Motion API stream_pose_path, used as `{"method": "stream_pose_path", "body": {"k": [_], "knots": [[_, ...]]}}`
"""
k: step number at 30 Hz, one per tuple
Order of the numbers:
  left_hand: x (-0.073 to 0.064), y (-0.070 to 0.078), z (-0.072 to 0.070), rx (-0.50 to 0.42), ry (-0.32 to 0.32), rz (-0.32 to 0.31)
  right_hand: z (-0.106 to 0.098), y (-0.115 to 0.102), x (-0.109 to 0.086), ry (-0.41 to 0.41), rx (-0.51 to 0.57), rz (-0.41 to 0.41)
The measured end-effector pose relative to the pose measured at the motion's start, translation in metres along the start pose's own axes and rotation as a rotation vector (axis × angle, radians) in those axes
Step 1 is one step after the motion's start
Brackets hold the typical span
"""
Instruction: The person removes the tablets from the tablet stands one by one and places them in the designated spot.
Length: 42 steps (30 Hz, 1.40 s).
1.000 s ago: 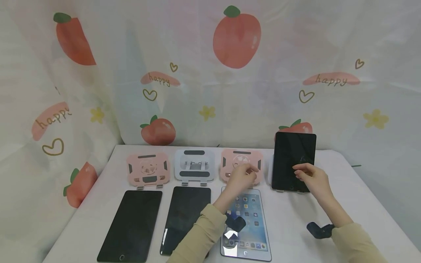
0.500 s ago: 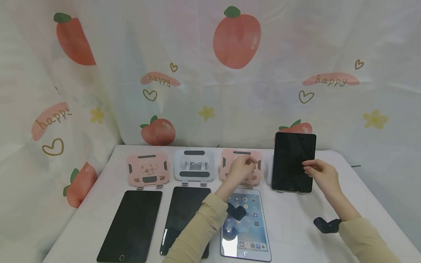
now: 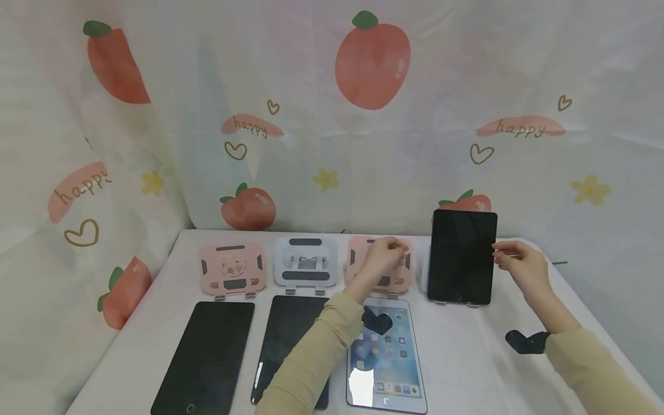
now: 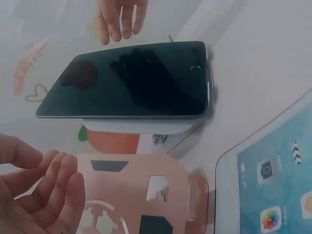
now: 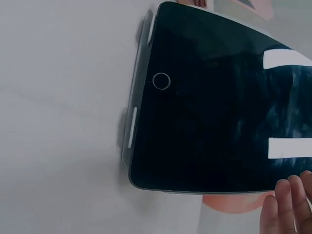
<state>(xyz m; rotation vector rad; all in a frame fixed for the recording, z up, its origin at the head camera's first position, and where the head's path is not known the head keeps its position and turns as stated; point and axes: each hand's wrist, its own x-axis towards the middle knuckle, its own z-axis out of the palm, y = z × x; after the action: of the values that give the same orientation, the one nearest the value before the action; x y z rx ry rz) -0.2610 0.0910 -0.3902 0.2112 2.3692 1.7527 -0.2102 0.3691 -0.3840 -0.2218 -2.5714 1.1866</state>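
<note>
A black tablet (image 3: 460,256) leans upright on a pale stand (image 4: 139,126) at the table's back right. At its right edge is my right hand (image 3: 525,271), fingers extended and nothing held. In the left wrist view, those fingers (image 4: 126,22) appear slightly apart from the tablet's edge. My left hand (image 3: 381,260) hovers before a pink tablet stand (image 3: 399,280) and partly covers it. Its fingers (image 4: 61,183) are loosely bent around nothing. Below that forearm lies a white tablet (image 3: 410,369) with its screen lit.
Two more black tablets, one at far left (image 3: 207,351) and one partly under my left sleeve (image 3: 295,334), lie flat. Behind them stand another pink stand (image 3: 215,276) and a light blue-grey stand (image 3: 306,245). A patterned curtain (image 3: 301,57) backs the white table (image 3: 461,357).
My right hand has drawn rightward from the front of the tablet's screen to its right edge. The left hand has risen slightly. The tablet on its stand looks unmoved.
</note>
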Motion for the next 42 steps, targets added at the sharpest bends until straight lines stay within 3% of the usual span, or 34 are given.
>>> {"method": "stream_pose_path", "body": {"k": [10, 22, 26, 29, 30, 32, 33, 36, 39, 42], "knots": [[0.013, 0.012, 0.01, -0.032, -0.009, 0.005, -0.016, 0.002, 0.02, -0.056, 0.249, 0.087], [0.033, 0.022, 0.018, -0.096, -0.005, 0.003, -0.015, 0.008, 0.036, -0.109, 0.217, 0.144], [0.038, 0.026, 0.02, -0.107, 0.006, -0.029, -0.012, 0.025, 0.05, -0.139, 0.262, 0.173], [0.041, 0.029, 0.022, -0.107, 0.005, -0.024, -0.004, 0.077, 0.079, -0.137, 0.295, 0.166], [0.042, 0.03, 0.023, -0.103, 0.005, -0.017, -0.003, 0.078, 0.082, -0.15, 0.252, 0.174], [0.045, 0.031, 0.026, -0.104, 0.008, 0.003, 0.0, 0.085, 0.088, -0.135, 0.274, 0.186], [0.047, 0.032, 0.027, -0.098, 0.012, 0.019, 0.0, 0.082, 0.087, -0.132, 0.28, 0.176], [0.05, 0.032, 0.034, -0.083, 0.027, 0.056, -0.006, 0.03, 0.062, -0.161, 0.283, 0.188], [0.051, 0.033, 0.04, -0.074, 0.039, 0.078, -0.008, 0.008, 0.05, -0.179, 0.372, 0.17], [0.05, 0.034, 0.044, -0.071, 0.055, 0.078, -0.008, 0.002, 0.048, -0.179, 0.413, 0.18]]}}
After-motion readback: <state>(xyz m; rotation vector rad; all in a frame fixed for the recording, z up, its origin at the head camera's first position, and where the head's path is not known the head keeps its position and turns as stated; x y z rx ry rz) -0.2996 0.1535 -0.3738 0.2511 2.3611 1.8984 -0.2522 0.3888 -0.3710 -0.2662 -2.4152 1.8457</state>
